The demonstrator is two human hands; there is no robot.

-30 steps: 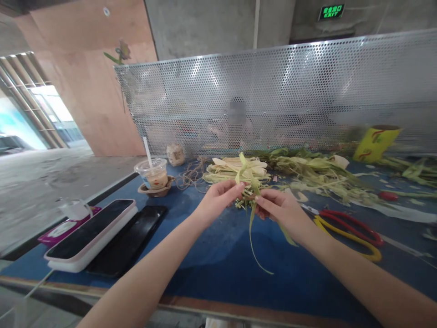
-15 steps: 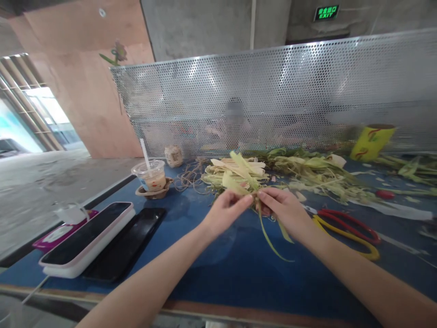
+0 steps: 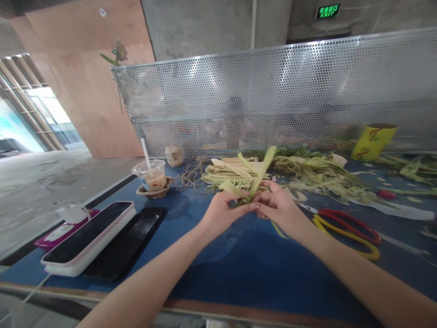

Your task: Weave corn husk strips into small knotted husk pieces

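Observation:
Light green husk strips (image 3: 262,175) rise from between my two hands, which meet above the blue table. Fingers of my left hand (image 3: 227,210) are closed on the strips, with thumb and fingertips touching the other hand. My right hand (image 3: 278,207) pinches the same strips from the right, and a thin strip end hangs below it. Just behind the hands lies a pile of pale husks (image 3: 235,168). Scissors (image 3: 348,228) with one red and one yellow handle lie right of my right hand.
A drink cup (image 3: 153,176) with a straw, tangled twine (image 3: 193,175), a phone (image 3: 90,234) on a white case and a black slab (image 3: 128,243) are on the left. More husks (image 3: 317,171) and a yellow roll (image 3: 373,142) lie back right, before a perforated metal screen (image 3: 266,91).
The upright strip has swung from leaning left to leaning right. My right hand's fingers have come over the strips, and the long thin hanging strip no longer shows.

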